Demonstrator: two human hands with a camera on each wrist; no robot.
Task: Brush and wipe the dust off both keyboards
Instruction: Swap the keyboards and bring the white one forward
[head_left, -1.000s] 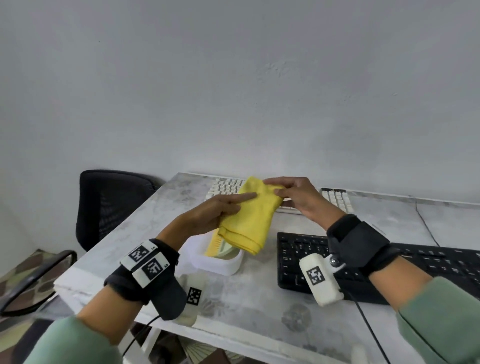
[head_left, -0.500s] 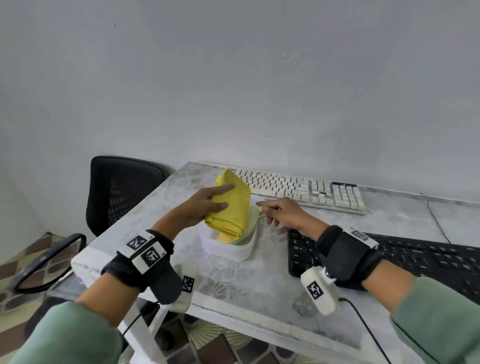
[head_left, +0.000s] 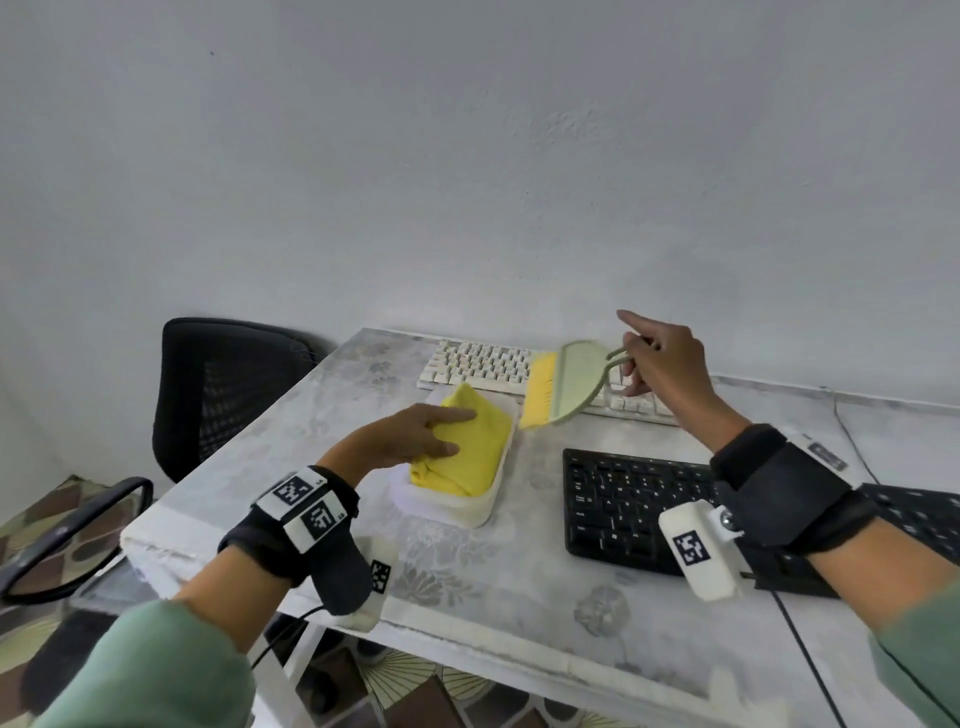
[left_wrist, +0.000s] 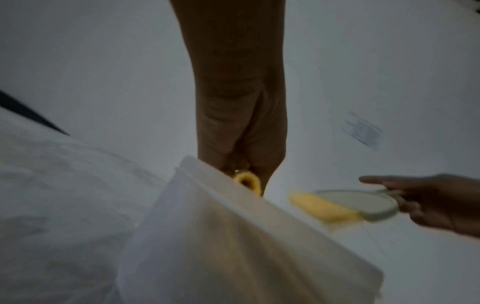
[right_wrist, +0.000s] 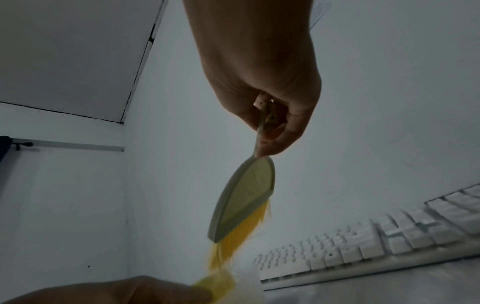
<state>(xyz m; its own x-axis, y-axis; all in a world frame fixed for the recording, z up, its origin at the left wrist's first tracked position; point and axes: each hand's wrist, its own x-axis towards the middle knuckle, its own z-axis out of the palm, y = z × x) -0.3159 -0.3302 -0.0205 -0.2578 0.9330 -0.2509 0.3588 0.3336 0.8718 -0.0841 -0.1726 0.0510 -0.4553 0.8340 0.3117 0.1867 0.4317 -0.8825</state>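
Keyboards, white (head_left: 488, 364) at the frame's middle and black (head_left: 623, 499) lower right, wait on the table while my right hand (head_left: 662, 358) pinches the brush (head_left: 563, 384) to sweep, and my left hand (head_left: 410, 436) lies flat on the cloth (head_left: 467, 452), keeping it in the tub (head_left: 457, 512) for wiping.

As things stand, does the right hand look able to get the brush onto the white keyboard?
Probably yes: the right hand holds the brush just above the white keyboard, with nothing between them.
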